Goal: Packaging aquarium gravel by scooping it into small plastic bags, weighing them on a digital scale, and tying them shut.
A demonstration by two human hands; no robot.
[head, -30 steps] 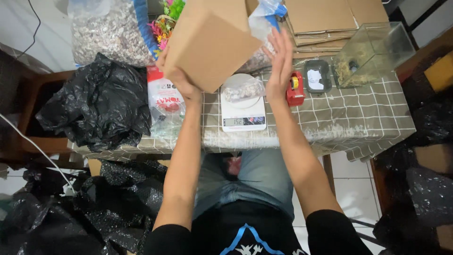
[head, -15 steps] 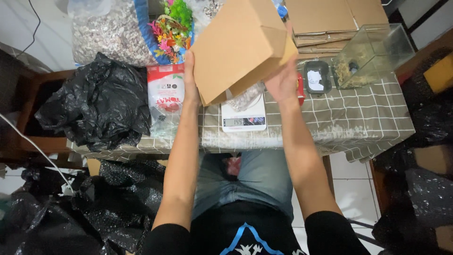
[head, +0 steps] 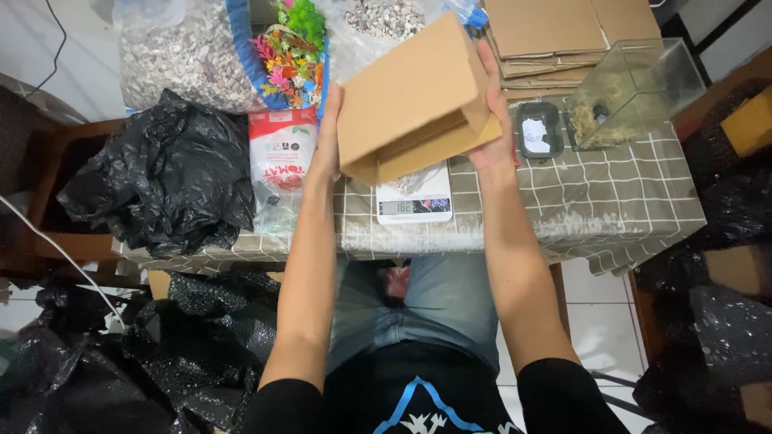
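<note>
Gripping the cardboard box (head: pixel 406 100), both hands (left (head: pixel 328 133), right (head: pixel 492 112)) have tilted it flatter above the scale (head: pixel 414 201).

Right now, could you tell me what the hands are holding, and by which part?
Both hold one cardboard box above the scale: the left hand against its left side, the right hand around its right edge.

Upper left of the frame: a gravel bag (head: pixel 173 52) above a black plastic bag (head: pixel 161 173). Upper right: a glass tank (head: pixel 631 92) beside flat cardboard sheets (head: pixel 555 28).
</note>
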